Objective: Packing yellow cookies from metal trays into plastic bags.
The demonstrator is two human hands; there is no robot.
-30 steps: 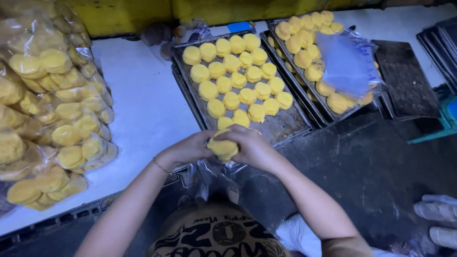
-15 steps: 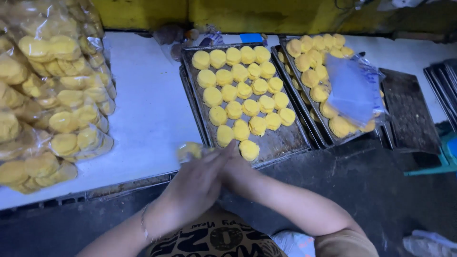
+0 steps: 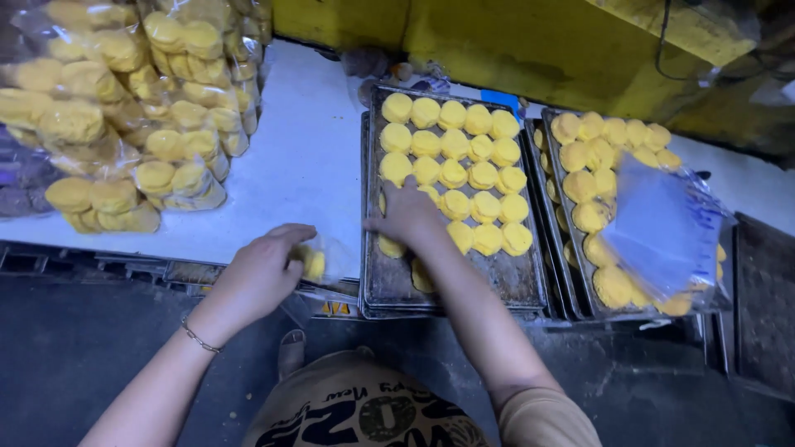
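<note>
While the left hand [image 3: 261,269] grips a bagged cake [image 3: 315,263], right-hand fingers [image 3: 397,217] spread on tray cakes [image 3: 454,170].

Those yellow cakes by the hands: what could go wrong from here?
1. The left hand holds a thin clear bag at the table edge; a cake could slip out and fall.
2. The right hand rests on closely packed cakes in the tray; it might squash some.
3. The tray overhangs the edge and could tip if leaned on.

Clear plastic bag [image 3: 319,261] with yellow round cakes inside, at table edge; more yellow cakes [image 3: 454,170] in rows on metal tray [image 3: 505,281].
</note>
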